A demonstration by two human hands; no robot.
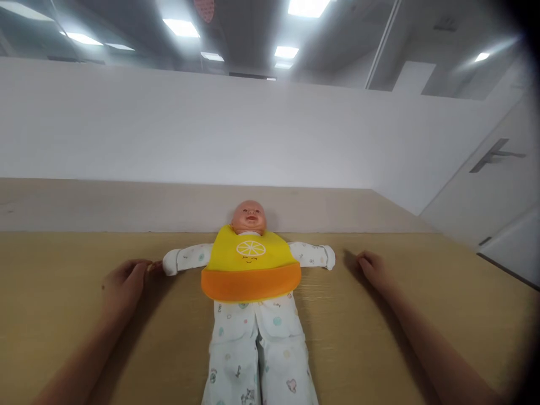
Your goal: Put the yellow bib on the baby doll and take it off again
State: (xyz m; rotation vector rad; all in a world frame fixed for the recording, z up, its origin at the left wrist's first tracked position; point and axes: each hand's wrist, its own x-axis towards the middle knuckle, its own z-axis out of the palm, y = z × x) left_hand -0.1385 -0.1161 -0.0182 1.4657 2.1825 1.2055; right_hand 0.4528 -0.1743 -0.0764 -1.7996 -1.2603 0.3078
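A baby doll [248, 216] lies on its back with its arms spread, dressed in white printed clothes [236, 337]. Over its chest is a yellow bib [248, 253] with a citrus-slice face and an orange pocket [251, 284]. My left hand [124, 284] is at the end of the doll's left-side sleeve [188, 259], thumb and fingers drawn together; what they hold, if anything, is too small to make out. Beyond the other sleeve [312, 256], my right hand [373, 270] rests apart from it with curled fingers and nothing visible in them.
The wooden table [84, 247] extends beneath the doll and both arms. A white wall [189, 124] rises behind it, with glass above. To the right is a white door with a metal handle [491, 154].
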